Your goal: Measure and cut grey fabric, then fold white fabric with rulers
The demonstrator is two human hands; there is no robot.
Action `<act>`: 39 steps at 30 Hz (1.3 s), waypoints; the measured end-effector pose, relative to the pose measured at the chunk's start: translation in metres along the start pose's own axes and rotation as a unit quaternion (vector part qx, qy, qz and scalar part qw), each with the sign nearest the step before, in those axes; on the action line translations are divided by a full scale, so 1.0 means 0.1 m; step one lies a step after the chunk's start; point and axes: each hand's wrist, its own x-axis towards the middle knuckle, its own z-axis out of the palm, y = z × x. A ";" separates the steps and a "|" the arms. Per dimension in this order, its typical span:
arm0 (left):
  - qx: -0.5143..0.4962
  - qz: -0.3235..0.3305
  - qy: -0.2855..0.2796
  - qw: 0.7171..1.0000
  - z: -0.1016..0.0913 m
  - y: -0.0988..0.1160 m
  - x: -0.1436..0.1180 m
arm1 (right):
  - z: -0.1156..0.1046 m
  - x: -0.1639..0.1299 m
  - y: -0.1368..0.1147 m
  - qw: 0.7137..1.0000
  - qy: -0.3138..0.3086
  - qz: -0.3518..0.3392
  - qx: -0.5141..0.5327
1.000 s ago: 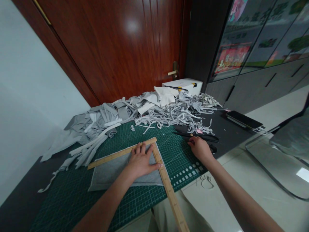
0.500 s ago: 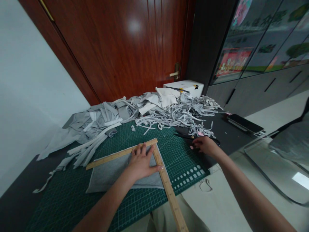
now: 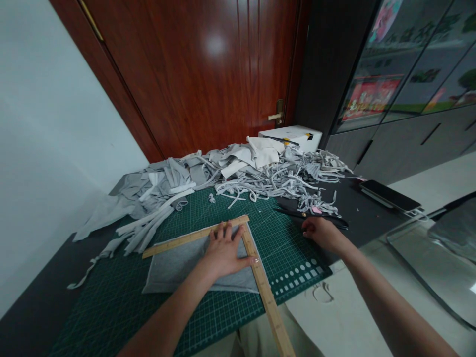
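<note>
Grey fabric piece (image 3: 178, 267) lies flat on the green cutting mat (image 3: 111, 312), w/ a wooden L-square ruler (image 3: 256, 270) set on its far and right edges; left hand (image 3: 223, 253) rests on the cloth in the ruler's inner corner, fingers spread flat, thumb touching the ruler's long arm; it grips nothing, only presses down. Right hand (image 3: 323, 233) is at the mat's right edge, fingers curled over the handle end of the black scissors (image 3: 312, 215); I cannot tell if it really has hold of them yet. For a good cut, I judge: keep the left palm pressing firm so cloth and ruler do not slide; keep fingertips behind the ruler edge, away from the blade path; check the ruler is parallel to the mat grid. Pile of grey strips (image 3: 260, 178) lies behind, apart from the work.
</note>
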 end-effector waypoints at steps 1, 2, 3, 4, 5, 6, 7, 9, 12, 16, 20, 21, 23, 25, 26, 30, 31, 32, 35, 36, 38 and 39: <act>-0.001 0.001 0.000 1.000 0.00 0.00 0.00 | 0.02 0.00 -0.05 1.000 0.003 0.004 0.013; -0.003 0.002 0.000 1.000 0.01 -0.01 0.00 | 0.06 0.01 -0.12 1.000 0.002 0.005 0.030; -0.004 0.002 -0.001 1.000 0.01 -0.01 0.00 | 0.11 0.02 -0.21 0.999 -0.005 0.003 0.051; -0.004 0.003 -0.001 1.000 0.01 -0.01 0.00 | 0.19 0.04 -0.32 0.997 -0.018 -0.003 0.074; -0.005 0.002 -0.002 1.000 0.01 -0.01 0.00 | 0.27 0.08 -0.45 0.994 -0.036 -0.012 0.098; -0.005 0.000 -0.004 1.000 0.01 -0.01 0.00 | 0.36 0.12 -0.59 0.991 -0.054 -0.020 0.118; -0.005 -0.003 -0.008 1.000 0.00 0.00 0.00 | 0.46 0.17 -0.73 0.988 -0.069 -0.025 0.135; -0.004 -0.009 -0.018 1.000 -0.01 0.01 0.01 | 0.64 0.29 -0.97 0.983 -0.092 -0.023 0.158; -0.004 -0.012 -0.031 0.999 -0.05 0.02 0.00 | 0.84 0.43 -1.20 0.979 -0.123 -0.004 0.161; -0.001 -0.014 -0.042 0.999 -0.07 0.03 0.00 | 0.97 0.53 -1.27 0.980 -0.152 0.014 0.127; 0.000 -0.013 -0.043 0.999 -0.05 0.02 0.01 | 1.00 0.53 -1.28 0.985 -0.140 0.002 0.100; -0.001 -0.012 -0.042 0.999 -0.05 0.02 0.01 | 1.00 0.53 -1.28 0.987 -0.130 -0.003 0.096; -0.002 -0.011 -0.041 0.999 -0.05 0.02 0.01 | 1.00 0.51 -1.28 0.990 -0.107 -0.017 0.088; -0.003 -0.012 -0.046 0.999 -0.06 0.02 0.01 | 1.00 0.50 -1.27 0.993 -0.086 -0.032 0.077; -0.004 -0.013 -0.049 0.999 -0.06 0.02 0.01 | 1.00 0.50 -1.26 0.994 -0.078 -0.039 0.071; -0.010 -0.012 -0.052 0.999 -0.06 0.03 0.01 | 1.00 0.49 -1.25 0.995 -0.074 -0.053 0.047; -0.011 -0.010 -0.051 0.999 -0.06 0.02 0.01 | 1.00 0.48 -1.25 0.995 -0.075 -0.054 0.041; -0.010 -0.009 -0.049 0.999 -0.05 0.02 0.01 | 1.00 0.48 -1.26 0.995 -0.074 -0.055 0.034; -0.005 -0.006 -0.044 0.999 -0.05 0.02 0.02 | 0.99 0.45 -1.30 0.997 -0.059 -0.055 0.013; -0.004 -0.005 -0.043 0.999 -0.05 0.02 0.01 | 0.99 0.45 -1.31 0.997 -0.053 -0.055 0.008; -0.001 -0.006 -0.044 0.999 -0.06 0.02 0.01 | 0.99 0.44 -1.32 0.998 -0.044 -0.054 -0.001; 0.001 -0.007 -0.045 0.999 -0.07 0.02 0.01 | 0.99 0.44 -1.32 0.998 -0.042 -0.053 -0.005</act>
